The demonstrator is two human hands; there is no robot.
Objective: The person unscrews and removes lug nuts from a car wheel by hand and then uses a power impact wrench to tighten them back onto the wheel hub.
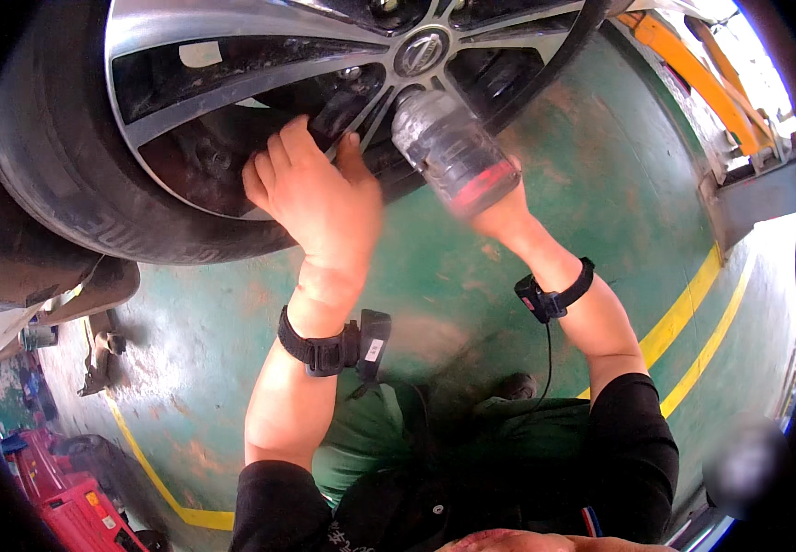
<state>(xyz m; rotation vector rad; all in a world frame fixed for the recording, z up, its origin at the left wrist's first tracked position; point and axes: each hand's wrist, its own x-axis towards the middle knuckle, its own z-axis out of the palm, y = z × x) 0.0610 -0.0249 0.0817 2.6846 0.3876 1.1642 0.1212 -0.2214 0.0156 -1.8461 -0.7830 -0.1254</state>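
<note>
A car wheel with a silver multi-spoke rim (315,69) and a black tyre (48,156) fills the upper left. My right hand (501,210) is wrapped round the handle of a grey and red impact wrench (448,147), somewhat blurred. The wrench's nose meets the wheel just below the centre cap (422,51); its tip and the wheel nut there are hidden. At the lower part of the rim is my left hand (320,189), fingers bent and thumb apart, touching a spoke and holding nothing loose. Both wrists wear black strapped devices.
Yellow lift arms (701,83) and a grey steel base (756,198) stand at the right. Yellow lines (692,308) cross the green floor. A red case or machine (76,506) sits at lower left. A blurred round patch (744,467) shows at lower right.
</note>
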